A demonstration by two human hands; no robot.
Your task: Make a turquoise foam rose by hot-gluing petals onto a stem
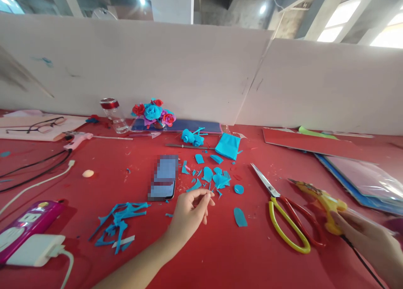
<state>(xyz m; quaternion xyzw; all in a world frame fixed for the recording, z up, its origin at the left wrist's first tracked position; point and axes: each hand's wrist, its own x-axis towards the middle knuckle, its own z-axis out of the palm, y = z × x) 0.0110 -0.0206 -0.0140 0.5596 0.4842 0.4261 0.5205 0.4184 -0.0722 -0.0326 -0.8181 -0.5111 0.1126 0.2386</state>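
My left hand (189,213) hovers low over the red table (220,255), pinching a thin stick between thumb and fingers, right beside a scatter of blue cut petals (217,177). My right hand (368,238) grips a yellow glue gun (321,198) at the right, its nozzle pointing left over the table. Yellow and red scissors (283,209) lie open between the two hands. A loose blue petal (240,217) lies just right of my left hand.
A phone (163,177) lies ahead of my left hand, blue paper scraps (119,224) to its left. Paper roses (153,111), a jar (111,112), a second glue gun (75,140), glasses (37,125), a power strip (25,226) and coloured sheets (346,154) ring the table. A white partition stands behind.
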